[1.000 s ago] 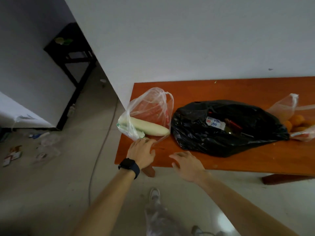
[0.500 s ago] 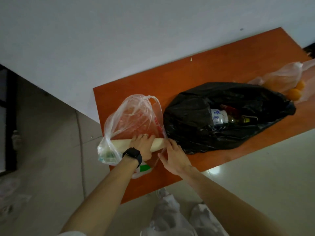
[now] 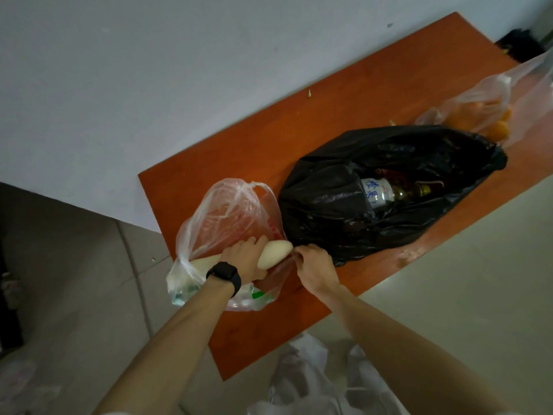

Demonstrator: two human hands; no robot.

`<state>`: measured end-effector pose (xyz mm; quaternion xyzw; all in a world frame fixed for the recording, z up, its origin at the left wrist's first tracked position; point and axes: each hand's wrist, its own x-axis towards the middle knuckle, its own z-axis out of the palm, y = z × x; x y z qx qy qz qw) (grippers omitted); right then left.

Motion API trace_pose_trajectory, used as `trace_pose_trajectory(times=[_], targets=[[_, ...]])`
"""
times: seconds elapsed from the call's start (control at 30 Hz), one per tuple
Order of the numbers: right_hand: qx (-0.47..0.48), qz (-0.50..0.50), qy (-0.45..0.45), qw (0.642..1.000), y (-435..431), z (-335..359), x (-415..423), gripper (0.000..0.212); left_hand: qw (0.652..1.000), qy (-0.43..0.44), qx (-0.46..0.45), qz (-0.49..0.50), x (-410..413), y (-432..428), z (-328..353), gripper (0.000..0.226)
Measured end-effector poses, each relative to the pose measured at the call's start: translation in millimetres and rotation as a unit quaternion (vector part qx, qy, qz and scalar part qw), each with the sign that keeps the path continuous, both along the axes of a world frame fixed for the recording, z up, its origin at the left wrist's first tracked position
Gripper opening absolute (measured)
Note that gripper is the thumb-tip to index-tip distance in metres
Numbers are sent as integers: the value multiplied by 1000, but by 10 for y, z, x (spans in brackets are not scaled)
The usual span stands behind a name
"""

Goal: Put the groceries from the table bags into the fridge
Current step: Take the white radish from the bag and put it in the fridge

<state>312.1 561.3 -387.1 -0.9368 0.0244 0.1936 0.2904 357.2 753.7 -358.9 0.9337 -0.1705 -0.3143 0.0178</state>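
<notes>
Fingers (image 3: 254,245) of the left hand (image 3: 244,259) wrap around a pale white radish (image 3: 273,253), which lies half out of the clear plastic bag (image 3: 227,223) at the near corner of the orange table (image 3: 344,115). A black watch (image 3: 224,275) sits on that wrist. Just beside the radish tip, the right hand (image 3: 314,266) pinches the bag's edge. Touching the clear bag, a black bag (image 3: 344,205) lies open, showing a labelled bottle (image 3: 378,191). Farther along the table, another clear bag (image 3: 490,100) holds oranges (image 3: 499,128). Beyond stands a white wall (image 3: 149,85).
</notes>
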Motion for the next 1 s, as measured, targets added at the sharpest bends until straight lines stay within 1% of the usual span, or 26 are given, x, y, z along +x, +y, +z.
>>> trace_pose_trajectory(times=[0.2, 0.27, 0.33, 0.4, 0.47, 0.57, 0.63, 0.7, 0.77, 0.83, 0.87, 0.9, 0.93, 1.0], targets=[[23, 19, -23, 999, -24, 69, 14, 22, 991, -22, -108, 75, 73, 176, 357, 73], [24, 23, -19, 999, -24, 110, 23, 23, 984, -53, -141, 100, 94, 225, 507, 77], [15, 26, -13, 999, -32, 143, 10, 23, 967, -101, -193, 134, 126, 292, 681, 83], [-2, 33, -2, 999, -41, 172, -8, 23, 940, -137, -254, 184, 179, 350, 891, 86], [-19, 40, 15, 999, -56, 205, -6, 24, 906, -153, -310, 243, 266, 377, 1104, 86], [-28, 49, 18, 998, -74, 251, -1, 27, 856, -177, -365, 320, 433, 379, 1387, 89], [-9, 35, 3, 999, -82, 306, 11, 31, 824, -201, -389, 360, 534, 364, 1553, 85], [15, 20, -11, 1000, -89, 400, 40, 32, 783, -222, -426, 395, 617, 337, 1693, 77], [65, -8, -9, 998, -108, 537, 82, 34, 733, -230, -477, 426, 668, 280, 1831, 72], [128, -63, 8, 990, -126, 724, 124, 38, 691, -235, -521, 443, 689, 198, 1977, 72], [172, -109, 26, 979, -133, 844, 151, 41, 676, -235, -540, 444, 693, 148, 2052, 73], [235, -171, 60, 955, -146, 982, 180, 45, 666, -232, -558, 438, 694, 94, 2124, 73], [317, -240, 111, 911, -172, 1121, 216, 49, 662, -227, -574, 426, 693, 33, 2194, 72], [472, -336, 216, 786, -288, 1412, 281, 60, 657, -213, -604, 398, 677, -113, 2321, 72]])
